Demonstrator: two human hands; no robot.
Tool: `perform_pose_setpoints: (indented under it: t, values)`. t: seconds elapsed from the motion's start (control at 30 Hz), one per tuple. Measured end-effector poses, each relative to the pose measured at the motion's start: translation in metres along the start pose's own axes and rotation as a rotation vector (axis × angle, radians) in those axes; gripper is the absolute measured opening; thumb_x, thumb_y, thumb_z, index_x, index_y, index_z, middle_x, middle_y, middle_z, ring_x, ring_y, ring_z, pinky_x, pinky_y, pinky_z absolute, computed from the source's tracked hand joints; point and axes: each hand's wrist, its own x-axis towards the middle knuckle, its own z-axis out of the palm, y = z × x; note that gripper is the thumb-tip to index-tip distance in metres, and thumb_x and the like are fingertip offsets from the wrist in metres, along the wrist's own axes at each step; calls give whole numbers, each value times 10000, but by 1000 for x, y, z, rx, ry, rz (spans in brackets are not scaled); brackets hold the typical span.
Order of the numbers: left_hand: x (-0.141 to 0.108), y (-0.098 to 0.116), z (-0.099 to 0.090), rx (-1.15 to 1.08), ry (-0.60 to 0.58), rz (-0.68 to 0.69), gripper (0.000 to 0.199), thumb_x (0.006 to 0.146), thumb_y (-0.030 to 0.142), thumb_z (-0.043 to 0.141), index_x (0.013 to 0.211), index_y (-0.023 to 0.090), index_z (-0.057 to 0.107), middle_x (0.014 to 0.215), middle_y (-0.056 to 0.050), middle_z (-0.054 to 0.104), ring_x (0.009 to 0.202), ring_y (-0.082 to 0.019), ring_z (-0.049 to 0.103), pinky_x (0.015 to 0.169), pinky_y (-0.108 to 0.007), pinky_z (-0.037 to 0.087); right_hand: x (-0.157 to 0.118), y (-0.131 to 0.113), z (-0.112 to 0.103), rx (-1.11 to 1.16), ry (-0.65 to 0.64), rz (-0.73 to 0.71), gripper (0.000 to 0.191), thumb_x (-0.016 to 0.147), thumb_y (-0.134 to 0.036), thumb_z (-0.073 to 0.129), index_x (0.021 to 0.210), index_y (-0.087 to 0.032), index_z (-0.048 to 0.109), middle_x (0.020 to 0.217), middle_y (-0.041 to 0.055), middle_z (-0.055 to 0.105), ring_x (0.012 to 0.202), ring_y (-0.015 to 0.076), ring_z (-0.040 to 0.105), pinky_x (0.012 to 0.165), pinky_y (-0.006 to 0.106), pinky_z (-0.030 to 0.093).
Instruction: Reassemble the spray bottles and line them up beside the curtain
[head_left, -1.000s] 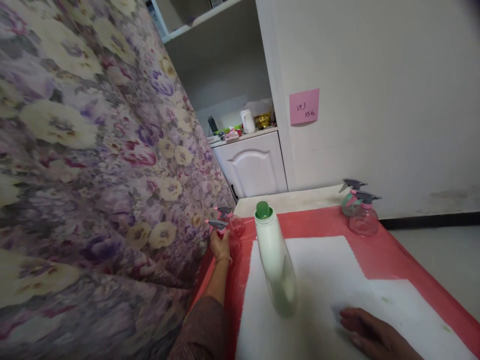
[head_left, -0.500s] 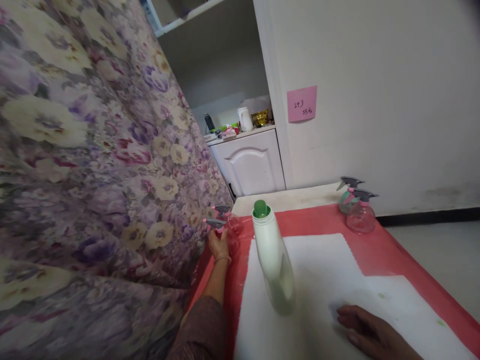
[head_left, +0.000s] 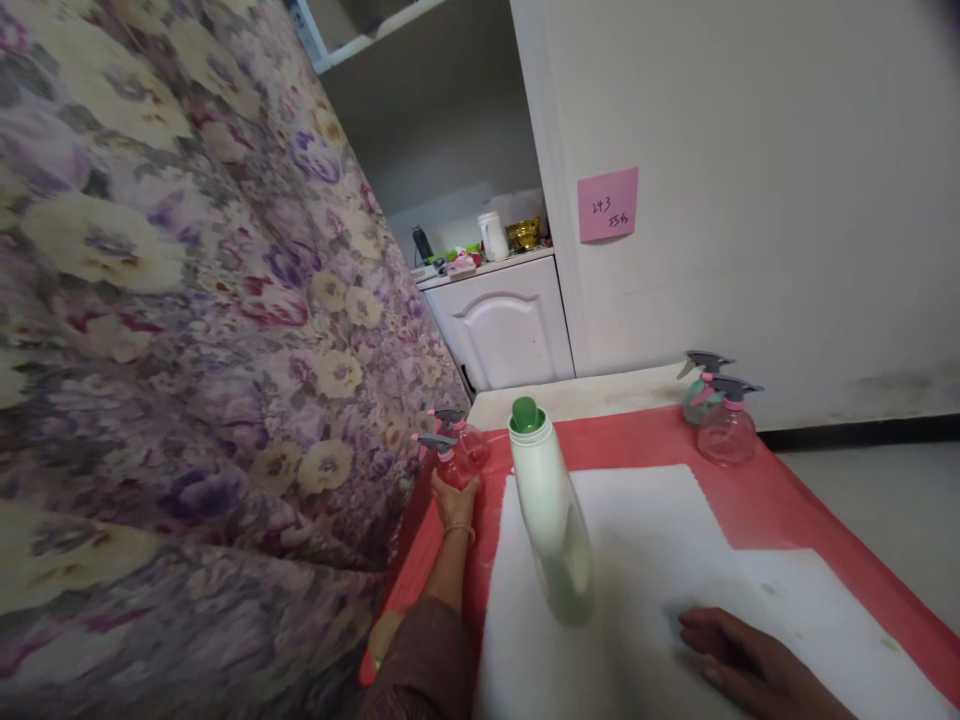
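Clasped low on its body by the left hand (head_left: 456,503) is a round, clear-pink plastic spray bottle (head_left: 452,466) with a grey-and-pink trigger head; thumb and fingers are set on opposite sides, with the head left free above. Nothing is seen held by the right hand (head_left: 739,655), whose fingers are loosely curved and apart from the thumb. A purple-and-cream floral curtain (head_left: 187,350) is hung left of the tall, pale green plastic bottle (head_left: 553,520), the landmark here. Beneath that landmark, a glossy red table cover (head_left: 607,440) is partly overlaid by a white sheet (head_left: 645,510). The clasped bottle is placed left of the landmark, with a second clear-pink spray bottle (head_left: 474,446) just behind it. Well right of the landmark are set another clear-pink spray bottle (head_left: 726,440) and a clear-green one (head_left: 694,408). Into the landmark's mouth a rounded green piece (head_left: 525,412) is tucked.
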Motion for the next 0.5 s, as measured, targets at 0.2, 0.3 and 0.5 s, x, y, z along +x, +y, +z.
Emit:
perform_pose_setpoints:
  t: [0.2,0.3,0.5]
  values:
    - [0,-8,2,-5,9,-14,767,711,331,782,1370,176,421,1454,-171,448,1321,-354,450,1048,-552,406,3,5,0,-32,3,-3,490,780,-562,633,1143,-233,656,1233,102,704,1209,290,615,1041,351,497]
    - [0,-10,3,-14,27,-4,928,569,315,859,1367,163,410,1440,-202,465,1329,-389,444,1039,-524,421,4,3,1,-37,2,9,507,768,-559,641,1154,-230,651,1238,109,701,1214,295,611,1041,362,497]
    - [1,-12,4,-43,58,44,964,511,297,881,1345,131,429,1416,-249,473,1336,-439,422,1036,-568,399,-1,-17,3,-68,44,21,517,711,-589,664,1101,-250,692,1201,100,722,1189,340,622,1030,410,505]
